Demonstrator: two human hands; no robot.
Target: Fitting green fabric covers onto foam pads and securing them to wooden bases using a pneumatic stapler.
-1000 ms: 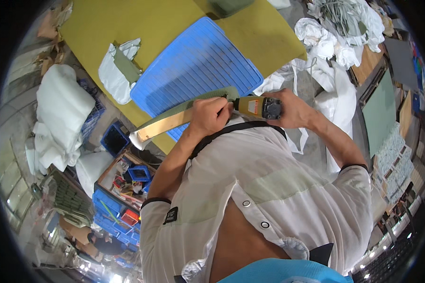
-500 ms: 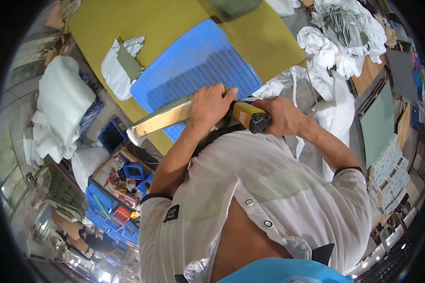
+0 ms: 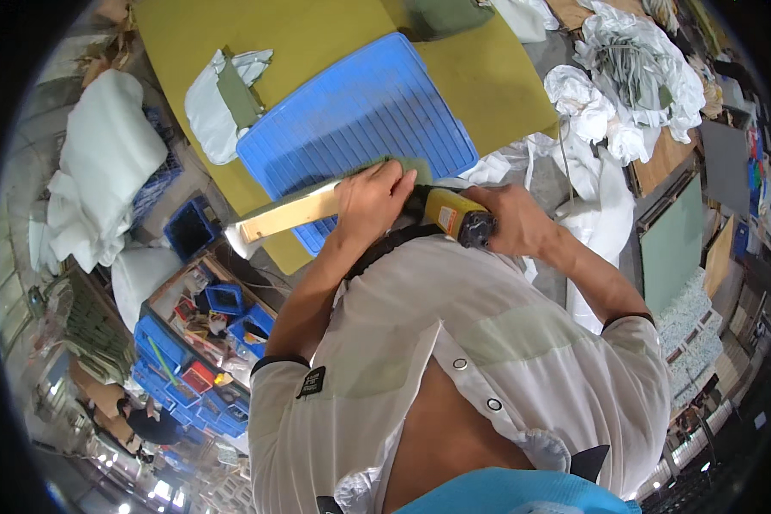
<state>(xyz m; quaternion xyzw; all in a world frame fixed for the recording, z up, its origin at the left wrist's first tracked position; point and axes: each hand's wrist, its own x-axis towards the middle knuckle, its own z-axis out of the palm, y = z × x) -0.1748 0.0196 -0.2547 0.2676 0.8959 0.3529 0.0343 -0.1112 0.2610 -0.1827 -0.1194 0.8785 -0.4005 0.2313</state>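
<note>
1. At the far left, white stuffed bags are piled beside the yellow table, with small blue bins of parts below them.
2. On the yellow table lies a white cloth piece with an olive green patch on it, just left of the ribbed blue plastic tray.
3. A pale wooden strip lies across the near edge of the tray, with its left end jutting out past the tray's corner.
4. The left hand is closed down over the right end of the strip, fingers curled onto it and onto a green fabric piece on the tray.
5. Just right of it, the right hand is wrapped tightly around a yellow and black hand tool, whose front end points at the left hand; whether it touches the strip cannot be told.
6. Further right, crumpled white cloth is heaped beyond the table's edge, and a green board stands near it.
</note>
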